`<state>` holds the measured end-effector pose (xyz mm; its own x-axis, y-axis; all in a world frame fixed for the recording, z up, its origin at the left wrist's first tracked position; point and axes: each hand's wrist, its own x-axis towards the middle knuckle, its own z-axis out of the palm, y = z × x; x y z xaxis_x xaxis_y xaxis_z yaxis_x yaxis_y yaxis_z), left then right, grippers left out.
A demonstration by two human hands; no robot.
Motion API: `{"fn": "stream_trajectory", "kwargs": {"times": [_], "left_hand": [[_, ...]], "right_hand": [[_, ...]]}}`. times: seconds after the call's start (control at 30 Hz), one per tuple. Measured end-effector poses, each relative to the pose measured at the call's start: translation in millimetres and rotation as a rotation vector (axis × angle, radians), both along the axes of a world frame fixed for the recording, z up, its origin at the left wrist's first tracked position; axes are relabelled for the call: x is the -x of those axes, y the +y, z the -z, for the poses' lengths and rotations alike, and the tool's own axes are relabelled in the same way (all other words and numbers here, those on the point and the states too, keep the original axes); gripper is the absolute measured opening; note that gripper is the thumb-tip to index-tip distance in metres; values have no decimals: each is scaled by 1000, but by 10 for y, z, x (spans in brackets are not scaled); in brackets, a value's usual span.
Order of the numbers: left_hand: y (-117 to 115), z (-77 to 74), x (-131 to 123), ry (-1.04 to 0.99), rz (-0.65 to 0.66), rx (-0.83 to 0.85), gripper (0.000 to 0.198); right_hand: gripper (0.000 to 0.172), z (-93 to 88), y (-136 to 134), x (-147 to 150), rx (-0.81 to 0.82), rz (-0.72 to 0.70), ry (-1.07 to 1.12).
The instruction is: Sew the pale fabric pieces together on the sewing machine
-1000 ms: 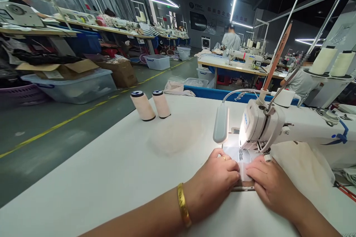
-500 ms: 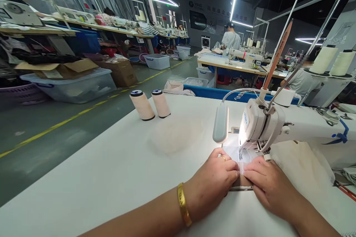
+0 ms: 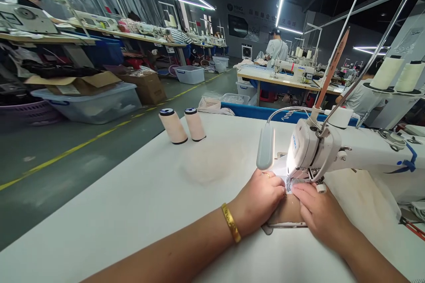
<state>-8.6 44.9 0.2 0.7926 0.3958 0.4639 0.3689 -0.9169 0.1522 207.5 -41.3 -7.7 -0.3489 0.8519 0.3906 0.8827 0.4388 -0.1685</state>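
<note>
A white sewing machine [image 3: 300, 146] stands at the right of the table, its presser foot [image 3: 288, 184] down among my fingertips. Thin white fabric [image 3: 281, 170] lies under the foot, mostly covered by my hands. My left hand [image 3: 260, 199], a gold bangle at its wrist, is closed on the fabric just left of the foot. On the other side, my right hand [image 3: 320, 212] has its fingers closed together on the fabric's right part. Bare brown bed plate [image 3: 288, 210] shows between my hands. A small lamp [image 3: 265, 146] lights the needle area.
Two pale pink thread cones [image 3: 173, 127] stand on the white tabletop [image 3: 133, 203] at the far left. Sheer pale fabric [image 3: 358, 199] lies under the machine arm, with red-handled scissors [image 3: 413, 226] at the right edge. Beyond the table are plastic bins, other machines and several people.
Both hands have moved forward with the fabric, closer to the presser foot. More of the brown bed plate shows in front of them.
</note>
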Motion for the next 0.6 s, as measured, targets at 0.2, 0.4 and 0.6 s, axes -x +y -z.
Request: {"fn": "stream_trajectory", "kwargs": {"times": [0.2, 0.4, 0.6], "left_hand": [[29, -42, 40, 26, -60, 38, 14], [-5, -85, 38, 182, -165, 15, 24], [-104, -170, 87, 136, -161, -80, 28]], "right_hand": [[49, 30, 4, 17, 11, 22, 14], [44, 29, -13, 31, -21, 25, 13], [37, 4, -54, 92, -114, -71, 32]]}}
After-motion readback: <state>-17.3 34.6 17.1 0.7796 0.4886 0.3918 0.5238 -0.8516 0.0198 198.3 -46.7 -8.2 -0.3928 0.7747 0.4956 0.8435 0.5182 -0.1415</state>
